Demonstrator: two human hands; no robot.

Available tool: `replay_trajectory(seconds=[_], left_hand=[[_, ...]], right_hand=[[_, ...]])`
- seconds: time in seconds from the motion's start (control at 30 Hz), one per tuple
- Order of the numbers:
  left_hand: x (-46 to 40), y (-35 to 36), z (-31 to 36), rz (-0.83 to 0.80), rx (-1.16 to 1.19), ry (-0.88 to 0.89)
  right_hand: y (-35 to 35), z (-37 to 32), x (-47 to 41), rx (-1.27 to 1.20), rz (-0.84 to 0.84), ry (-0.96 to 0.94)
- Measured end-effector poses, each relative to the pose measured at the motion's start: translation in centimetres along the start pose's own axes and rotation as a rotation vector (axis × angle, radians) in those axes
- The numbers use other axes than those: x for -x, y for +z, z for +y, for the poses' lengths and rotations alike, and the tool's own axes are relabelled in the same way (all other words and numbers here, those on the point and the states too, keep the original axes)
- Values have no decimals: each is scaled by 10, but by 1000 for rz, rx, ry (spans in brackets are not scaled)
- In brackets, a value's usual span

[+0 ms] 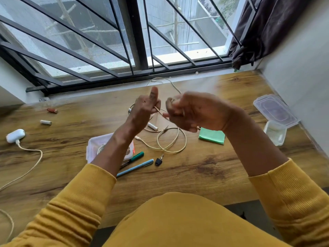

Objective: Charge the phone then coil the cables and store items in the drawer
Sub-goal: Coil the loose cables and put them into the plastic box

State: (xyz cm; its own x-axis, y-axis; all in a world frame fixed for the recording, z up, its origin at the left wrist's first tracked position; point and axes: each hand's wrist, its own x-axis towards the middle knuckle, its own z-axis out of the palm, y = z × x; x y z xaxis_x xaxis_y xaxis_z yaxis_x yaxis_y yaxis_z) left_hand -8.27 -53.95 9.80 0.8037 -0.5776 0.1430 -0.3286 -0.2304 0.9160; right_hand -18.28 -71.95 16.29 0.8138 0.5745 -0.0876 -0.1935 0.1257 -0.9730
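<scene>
I pinch the cable in my left hand and right hand, raised over the desk, so its slack loops hang free for coiling.

You sit in home room, likely bedroom or study nook. Wood-grain table pushed against barred window, dark curtain bunched at right, plain wall beside it. Household clutter on table: pens, batteries, cables, sticky notes, plastic boxes.
</scene>
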Motion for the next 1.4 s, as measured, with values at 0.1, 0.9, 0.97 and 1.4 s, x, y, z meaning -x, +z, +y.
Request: replay_trajectory(seconds=[0.1, 0.9, 0.97, 1.4], left_hand=[[-12, -7, 9, -41, -44, 39], [-4, -9, 16, -61, 133, 137], [1, -6, 14, -67, 165, 130], [8, 2, -17, -89, -21, 96]], right_hand=[[5, 1, 1, 302, -70, 83], [-3, 24, -32, 310, 384, 42], [-5, 25, -29, 166, 355, -65], [-40, 18, -19, -611, 582, -289]])
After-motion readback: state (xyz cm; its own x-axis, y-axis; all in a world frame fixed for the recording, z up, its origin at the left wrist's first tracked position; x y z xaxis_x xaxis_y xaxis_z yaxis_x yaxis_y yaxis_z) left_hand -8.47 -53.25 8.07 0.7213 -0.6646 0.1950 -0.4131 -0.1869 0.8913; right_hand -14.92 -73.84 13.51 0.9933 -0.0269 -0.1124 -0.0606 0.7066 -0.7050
